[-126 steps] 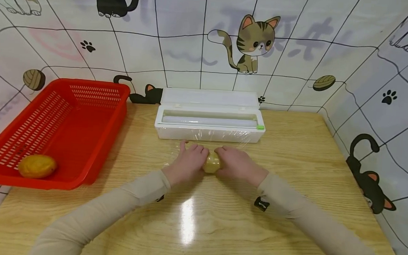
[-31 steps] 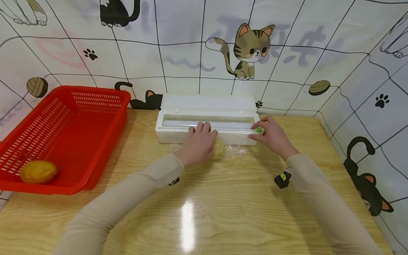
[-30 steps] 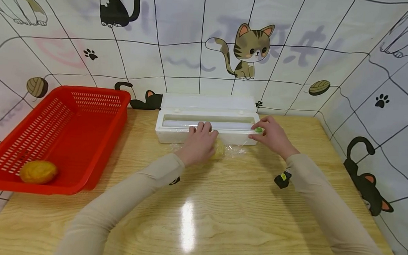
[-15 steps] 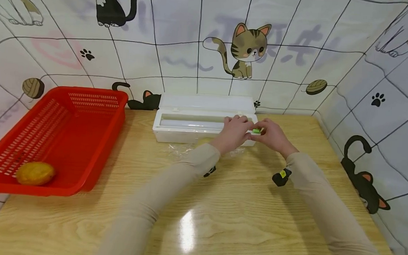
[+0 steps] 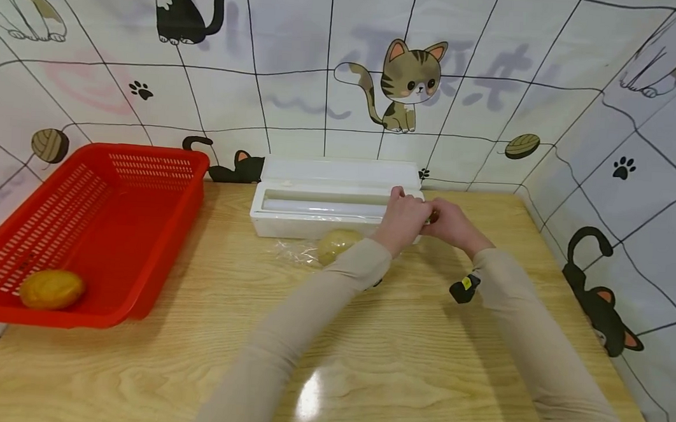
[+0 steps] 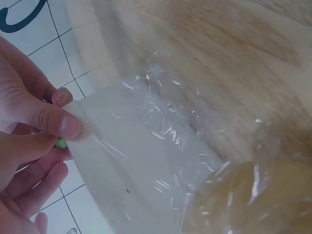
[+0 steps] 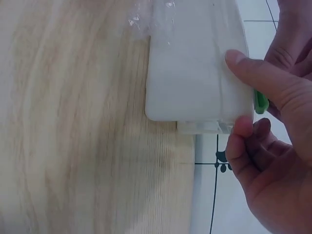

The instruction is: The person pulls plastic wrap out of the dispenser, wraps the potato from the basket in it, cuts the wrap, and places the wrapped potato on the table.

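A white cling film box (image 5: pixel 291 226) stands at the back of the table, lid raised, its roll showing. My right hand (image 5: pixel 452 226) grips the box's right end, thumb on the front face in the right wrist view. Beside it, my left hand (image 5: pixel 403 217) pinches the small green slide cutter (image 6: pixel 61 143) at that end; its fingers partly overlap the right hand's. In front of the box lies a rounded yellowish item (image 5: pixel 336 244), kind unclear, covered in clear cling film (image 5: pixel 295 252). Film also stretches over the box front in the left wrist view.
At the left stands a red plastic basket (image 5: pixel 136 238) with an oval yellow fruit (image 5: pixel 53 289) inside. The wooden table (image 5: pixel 422 362) meets a cat-patterned covering (image 5: pixel 298 94) behind and at the right.
Both hands have left the film-covered item for the box's right end, the right hand first. Over the last second my left hand moved right to the cutter, uncovering the item.
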Demonstrator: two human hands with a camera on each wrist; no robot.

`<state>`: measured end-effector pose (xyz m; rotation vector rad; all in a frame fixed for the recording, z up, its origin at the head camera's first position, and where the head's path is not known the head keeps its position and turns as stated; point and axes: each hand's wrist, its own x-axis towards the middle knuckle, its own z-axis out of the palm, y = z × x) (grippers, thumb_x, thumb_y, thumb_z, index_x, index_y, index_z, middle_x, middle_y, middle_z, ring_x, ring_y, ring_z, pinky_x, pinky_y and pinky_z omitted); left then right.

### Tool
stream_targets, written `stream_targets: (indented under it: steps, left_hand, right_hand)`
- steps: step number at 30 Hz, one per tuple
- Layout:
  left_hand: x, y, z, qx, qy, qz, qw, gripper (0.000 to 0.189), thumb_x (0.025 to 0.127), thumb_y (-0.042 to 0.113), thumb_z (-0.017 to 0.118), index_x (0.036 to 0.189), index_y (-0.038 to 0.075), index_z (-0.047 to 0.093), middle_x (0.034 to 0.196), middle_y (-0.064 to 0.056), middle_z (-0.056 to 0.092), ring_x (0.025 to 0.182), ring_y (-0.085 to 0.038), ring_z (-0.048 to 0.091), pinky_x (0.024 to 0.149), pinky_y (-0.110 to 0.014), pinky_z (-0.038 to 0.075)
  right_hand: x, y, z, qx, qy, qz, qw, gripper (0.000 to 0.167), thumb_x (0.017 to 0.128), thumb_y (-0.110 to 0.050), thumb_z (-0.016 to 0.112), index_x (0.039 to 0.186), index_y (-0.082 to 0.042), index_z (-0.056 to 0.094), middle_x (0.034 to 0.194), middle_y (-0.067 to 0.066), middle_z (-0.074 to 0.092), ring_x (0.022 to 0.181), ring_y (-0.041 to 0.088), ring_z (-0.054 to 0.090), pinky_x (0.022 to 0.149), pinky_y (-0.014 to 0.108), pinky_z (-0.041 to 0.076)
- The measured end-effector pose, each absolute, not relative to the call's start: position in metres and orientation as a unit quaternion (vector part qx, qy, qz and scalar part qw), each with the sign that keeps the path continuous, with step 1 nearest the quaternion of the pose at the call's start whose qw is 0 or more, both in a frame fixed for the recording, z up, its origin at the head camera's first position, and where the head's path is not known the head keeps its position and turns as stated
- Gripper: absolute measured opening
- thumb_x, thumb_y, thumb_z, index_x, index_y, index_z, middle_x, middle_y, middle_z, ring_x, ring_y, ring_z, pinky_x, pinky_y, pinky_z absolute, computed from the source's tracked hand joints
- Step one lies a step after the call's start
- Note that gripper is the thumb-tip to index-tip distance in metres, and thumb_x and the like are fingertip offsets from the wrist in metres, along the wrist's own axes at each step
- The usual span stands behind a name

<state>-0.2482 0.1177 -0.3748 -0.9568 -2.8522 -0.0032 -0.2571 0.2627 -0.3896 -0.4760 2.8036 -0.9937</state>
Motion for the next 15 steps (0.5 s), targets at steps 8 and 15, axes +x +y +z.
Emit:
stream_targets:
  steps: [8,15]
  left_hand:
    - [-0.2477,0.1189,-0.3768,-0.324,-0.941,0.006,0.094,0.008,0.088,0.020,0.072,0.094,0.023,0.067,0.090,0.007,0.063,0.077,-0.013,0.050,0.086,-0.038,0.023]
    - [-0.2506,0.1142,-0.3756,-0.303,-0.951,-0.004,0.051,0.013,0.092,0.025,0.068,0.104,0.022,0.064,0.092,0.006,0.058,0.082,-0.012,0.051,0.087,-0.040,0.024]
  right_hand:
    - [-0.2628,0.2653,-0.3865,-0.169,0.925,-0.327,0.091,0.016,0.083,-0.002,0.073,0.095,0.003,0.063,0.089,0.013,0.061,0.077,0.026,0.052,0.070,0.039,0.043]
    - [-0.2658,0.2630,-0.3793,-0.152,0.928,-0.315,0.129,0.024,0.082,-0.007,0.075,0.100,0.002,0.063,0.084,0.008,0.058,0.076,0.024,0.048,0.068,0.037,0.040]
